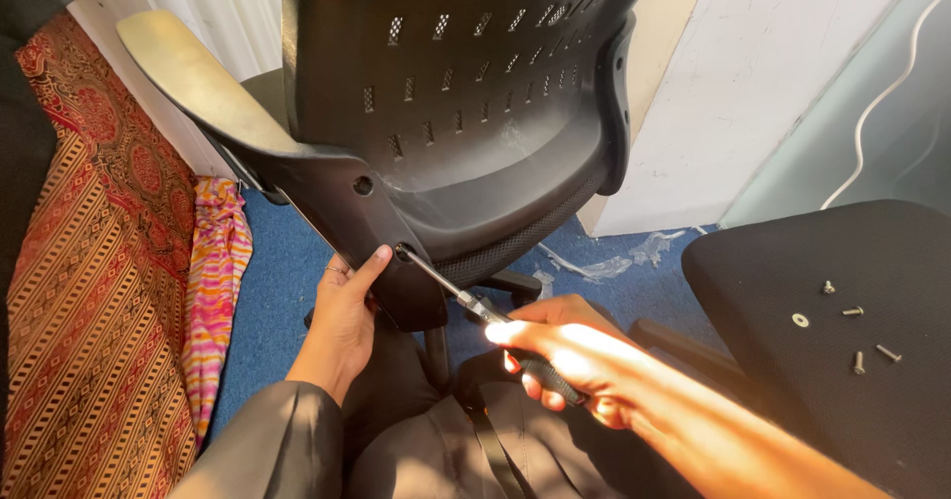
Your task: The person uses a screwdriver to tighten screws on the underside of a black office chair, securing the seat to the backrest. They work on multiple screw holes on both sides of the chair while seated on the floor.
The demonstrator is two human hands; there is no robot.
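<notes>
Two hands work at the lower corner of a black office chair back. Fingers [555, 385] of the right hand [565, 355] are curled shut around the dark handle of a screwdriver [475, 306], whose thin metal shaft slants up and to the left; its tip sits at a hole [401, 252] in the chair's black side bracket [371, 221]. Bright sunlight falls across this hand and forearm. Just left of the tip, the left hand [342, 321] presses against the bracket, its thumb stretched upward beside the hole and its other fingers wrapped behind the bracket's edge, so they grip the plastic itself; a ring shows on one finger. A second round hole [364, 186] lies higher on the same bracket.

Above stands the perforated chair back [466, 73], upright and tilted slightly, with a pale armrest [193, 78] reaching out to the upper left. Blue carpet floor [272, 291] shows under the chair, with scraps of clear plastic [614, 261] lying near the white wall. At the left hang patterned red and orange cloths [89, 291]. At the right, well apart from the hands, a black seat cushion [842, 360] carries several loose screws [857, 361] and a washer [800, 320].
</notes>
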